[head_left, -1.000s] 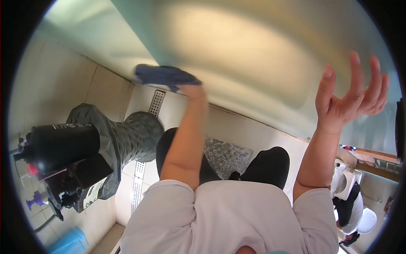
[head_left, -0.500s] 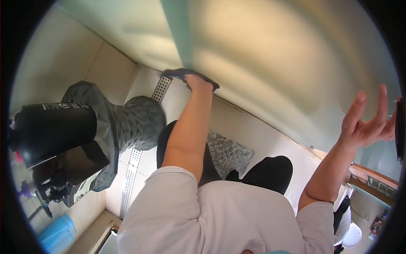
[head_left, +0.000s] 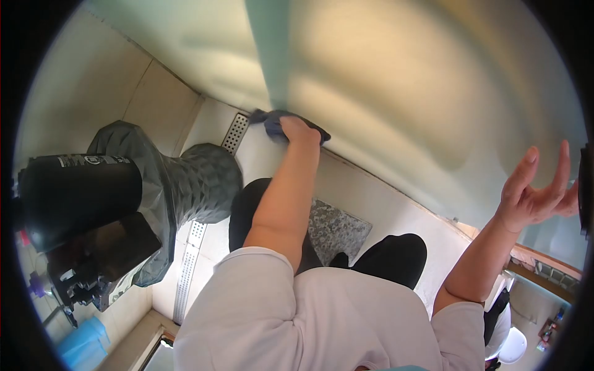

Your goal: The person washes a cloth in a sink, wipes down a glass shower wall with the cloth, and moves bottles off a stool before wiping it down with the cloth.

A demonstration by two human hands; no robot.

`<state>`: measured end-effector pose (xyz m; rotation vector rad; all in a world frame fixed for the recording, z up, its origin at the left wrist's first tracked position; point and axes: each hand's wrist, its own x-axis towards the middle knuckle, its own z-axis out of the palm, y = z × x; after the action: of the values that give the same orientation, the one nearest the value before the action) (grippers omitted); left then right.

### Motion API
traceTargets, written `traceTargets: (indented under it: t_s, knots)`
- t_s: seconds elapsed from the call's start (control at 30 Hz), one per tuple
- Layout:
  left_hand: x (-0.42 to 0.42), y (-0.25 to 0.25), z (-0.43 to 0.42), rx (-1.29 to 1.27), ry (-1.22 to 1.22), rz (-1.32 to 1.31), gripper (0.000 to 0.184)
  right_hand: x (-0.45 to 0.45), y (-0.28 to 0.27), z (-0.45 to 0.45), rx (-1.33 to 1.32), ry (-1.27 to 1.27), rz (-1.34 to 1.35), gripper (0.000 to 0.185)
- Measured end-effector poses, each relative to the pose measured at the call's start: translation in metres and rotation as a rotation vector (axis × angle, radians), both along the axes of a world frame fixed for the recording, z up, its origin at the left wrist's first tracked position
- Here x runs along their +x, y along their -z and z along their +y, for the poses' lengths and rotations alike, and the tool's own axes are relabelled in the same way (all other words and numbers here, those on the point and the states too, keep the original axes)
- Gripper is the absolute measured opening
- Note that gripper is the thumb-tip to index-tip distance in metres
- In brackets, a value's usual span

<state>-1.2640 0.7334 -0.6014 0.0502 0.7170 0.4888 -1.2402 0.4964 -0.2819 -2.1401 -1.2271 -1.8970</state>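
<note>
The left hand [head_left: 301,131] is closed around a bunched dark blue cloth [head_left: 271,123], its fingers mostly hidden from view, low beside the bottom edge of a frosted glass panel [head_left: 377,80]; whether the cloth touches the glass, I cannot tell. One end of the cloth sticks out to the left of that hand, close to a perforated metal drain cover [head_left: 235,133]. Well apart from it, the right hand [head_left: 536,198] is raised and holds nothing visible, thumb and fingers spread, some fingertips hidden behind a dark object [head_left: 585,188] at the view's edge. Left of the left hand stands a grey faceted stand [head_left: 207,185], with a black bottle [head_left: 83,195] over its wide top. Nearer the body, between the hands, a grey patterned mat [head_left: 342,229] lies on the floor [head_left: 390,207]
</note>
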Motion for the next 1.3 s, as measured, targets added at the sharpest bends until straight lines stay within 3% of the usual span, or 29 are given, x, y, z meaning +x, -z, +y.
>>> traceTargets:
  t_s: [0.07, 0.1, 0.13, 0.17, 0.23, 0.33, 0.37, 0.4, 0.47, 0.5, 0.63, 0.73, 0.83, 0.87, 0.93, 1.0, 1.03, 1.1, 1.17, 1.27, 1.3]
  knots:
    - [0.007, 0.034, -0.039, 0.060, -0.042, -0.008, 0.074, 0.000, 0.000, 0.003, 0.010, -0.035, 0.004, 0.034]
    - [0.002, 0.011, -0.071, 0.058, 0.071, 0.114, 0.073, 0.002, 0.001, 0.003, 0.010, -0.044, 0.005, 0.033]
    - [0.004, 0.032, -0.108, 0.056, 0.163, 0.326, 0.060, 0.004, 0.001, 0.003, 0.010, -0.053, 0.006, 0.033]
    - [0.006, -0.005, -0.151, 0.122, 0.040, 0.384, 0.066, 0.007, 0.003, -0.005, 0.002, -0.036, 0.009, 0.033]
    - [-0.018, -0.074, -0.149, -0.181, 0.213, 0.029, 0.042, 0.009, 0.005, -0.007, -0.002, -0.027, 0.015, 0.034]
    - [-0.017, -0.089, -0.099, -0.167, 0.152, 0.304, 0.042, 0.007, 0.004, -0.004, 0.003, -0.049, 0.022, 0.035]
    - [-0.016, -0.061, -0.066, -0.091, 0.075, 0.138, 0.045, 0.007, 0.004, -0.002, 0.006, -0.056, 0.018, 0.035]
    - [-0.003, 0.003, -0.037, -0.014, -0.004, -0.028, 0.049, 0.007, 0.004, -0.002, 0.007, -0.045, 0.009, 0.035]
    - [0.048, 0.212, -0.044, 0.923, -0.239, 0.398, 0.059, 0.006, 0.006, -0.004, 0.008, 0.000, -0.014, 0.036]
    - [0.022, 0.069, -0.031, 0.123, -0.203, 0.162, 0.057, 0.005, 0.005, -0.004, 0.002, 0.000, -0.024, 0.036]
    - [0.005, -0.046, -0.110, 0.092, -0.101, 0.242, 0.048, 0.008, 0.000, 0.002, -0.013, -0.071, -0.023, 0.034]
    - [-0.026, -0.097, -0.105, 0.774, 0.179, 0.162, 0.037, 0.001, 0.010, -0.008, -0.006, -0.117, 0.048, 0.031]
    - [-0.030, -0.079, -0.065, 1.780, -0.061, 0.313, 0.035, -0.032, 0.039, 0.025, 0.007, -0.267, 0.222, 0.027]
    - [-0.029, -0.070, -0.039, 1.912, 0.137, 0.293, 0.039, -0.040, 0.051, 0.040, -0.011, -0.323, 0.298, 0.027]
    - [0.009, 0.004, -0.016, 1.928, -0.131, 0.509, 0.038, -0.045, 0.069, 0.086, -0.225, -0.419, 0.409, 0.030]
    - [0.025, 0.054, -0.002, 1.671, -0.238, 0.372, 0.038, -0.038, 0.090, 0.121, -0.292, -0.392, 0.443, 0.035]
    - [0.025, 0.068, 0.010, 1.407, -0.211, 0.143, 0.038, -0.034, 0.099, 0.132, -0.275, -0.304, 0.468, 0.035]
    - [0.021, 0.054, 0.016, 0.552, -0.100, -0.009, 0.041, -0.023, 0.111, 0.139, -0.327, -0.135, 0.388, 0.036]
    - [0.014, 0.016, 0.016, 0.205, -0.139, -0.015, 0.043, -0.008, 0.118, 0.132, -0.468, 0.026, 0.185, 0.037]
    - [0.003, -0.073, 0.010, 0.384, -0.250, -0.003, 0.047, -0.014, 0.119, 0.133, -0.377, -0.060, 0.332, 0.029]
    - [0.002, -0.073, 0.014, 0.756, -0.197, 0.201, 0.047, -0.012, 0.121, 0.133, -0.380, -0.046, 0.306, 0.030]
